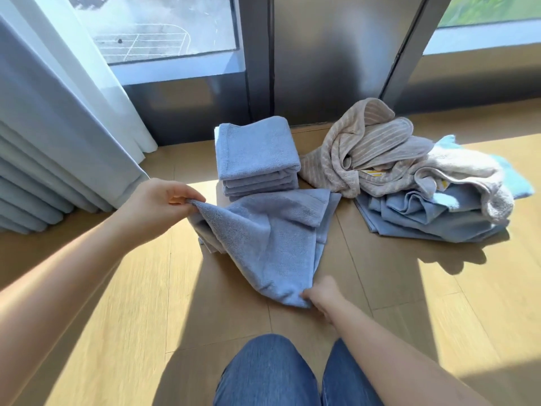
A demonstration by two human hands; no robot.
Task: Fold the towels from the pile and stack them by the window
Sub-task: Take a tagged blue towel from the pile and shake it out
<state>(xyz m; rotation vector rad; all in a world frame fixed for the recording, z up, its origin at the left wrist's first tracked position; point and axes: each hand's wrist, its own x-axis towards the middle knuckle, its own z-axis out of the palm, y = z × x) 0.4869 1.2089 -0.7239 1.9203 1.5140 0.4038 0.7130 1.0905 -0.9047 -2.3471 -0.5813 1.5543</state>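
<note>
While pinching a blue towel [269,244] by two corners, left hand [164,200] up, right hand [325,294] low, roughly midway: folded stack [257,159] just beyond the fingers by the window [164,24], tangled pile [409,183] right of them unfolded.

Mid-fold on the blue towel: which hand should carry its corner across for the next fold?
Probably the left. The left hand pinches a raised corner of the blue towel, free to swing over, while the right hand holds the near corner low at the floor, a good anchor.
</note>
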